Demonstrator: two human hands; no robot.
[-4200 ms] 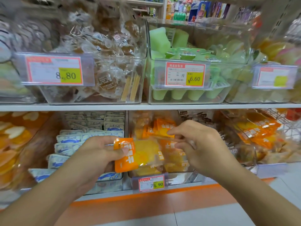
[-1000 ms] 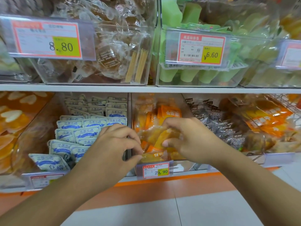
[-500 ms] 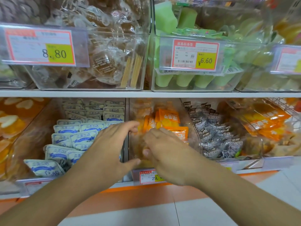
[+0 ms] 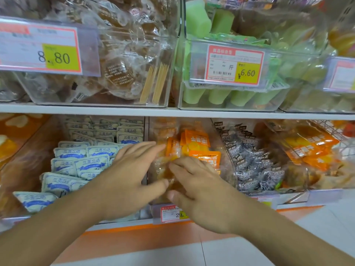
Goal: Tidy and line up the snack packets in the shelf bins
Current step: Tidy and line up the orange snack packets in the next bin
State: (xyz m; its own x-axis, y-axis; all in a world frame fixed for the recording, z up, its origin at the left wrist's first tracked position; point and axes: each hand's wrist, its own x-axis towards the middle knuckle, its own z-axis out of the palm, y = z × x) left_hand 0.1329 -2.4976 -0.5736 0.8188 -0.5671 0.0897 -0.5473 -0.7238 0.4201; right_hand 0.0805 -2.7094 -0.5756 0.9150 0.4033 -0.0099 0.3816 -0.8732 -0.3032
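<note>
Presumably light, crinkly and slippery, the orange packets (image 4: 199, 144) are best pinched at sealed edges; left hand (image 4: 130, 175) is spread, right hand (image 4: 199, 191) grip cannot be told

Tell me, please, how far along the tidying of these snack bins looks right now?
Looks done: the blue-and-white packets sit in fairly neat overlapping rows. In hand: both the left hand and right hand are at the front of the middle bin, working on the orange packets; a few behind stand upright. Left: the dark packets beside them lie jumbled.
</note>
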